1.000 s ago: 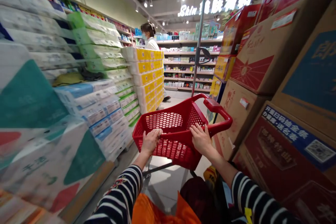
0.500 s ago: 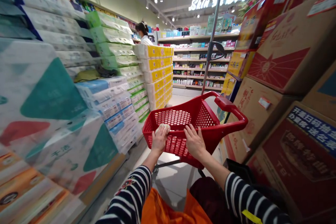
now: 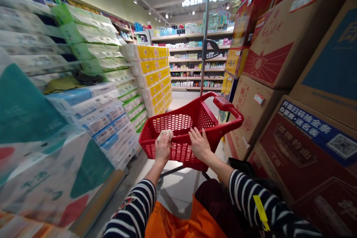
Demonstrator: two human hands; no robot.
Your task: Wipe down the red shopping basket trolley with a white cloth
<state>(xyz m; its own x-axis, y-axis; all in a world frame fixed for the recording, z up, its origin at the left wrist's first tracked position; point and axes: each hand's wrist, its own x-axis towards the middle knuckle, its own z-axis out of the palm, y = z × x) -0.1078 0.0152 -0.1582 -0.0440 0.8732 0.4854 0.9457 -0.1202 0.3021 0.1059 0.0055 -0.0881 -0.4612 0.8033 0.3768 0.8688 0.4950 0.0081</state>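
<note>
A red plastic shopping cart [image 3: 178, 147] with a perforated basket stands side-on before me. My left hand [image 3: 163, 148] presses a pale, crumpled cloth [image 3: 165, 134] onto the basket's near rim, left of its middle; the fingers cover part of the cloth. Farther right on the same rim, my right hand [image 3: 200, 145] holds the cart, its fingers over the edge and its palm on the outer side. The cart's handle [image 3: 231, 109] rises beyond my right hand, and neither hand touches it.
Wrapped paper packs [image 3: 150, 81] are stacked along the left, some green and some yellow. Tall cardboard boxes [image 3: 267, 59] line the right, close to the handle. A metal pole [image 3: 205, 26] rises behind the cart. Stocked shelves [image 3: 192, 48] stand at the back.
My view has turned a little to the right, so the surroundings sit farther left. The person behind the yellow packs is out of sight. Both hands stay on the rim, the cloth still under the left.
</note>
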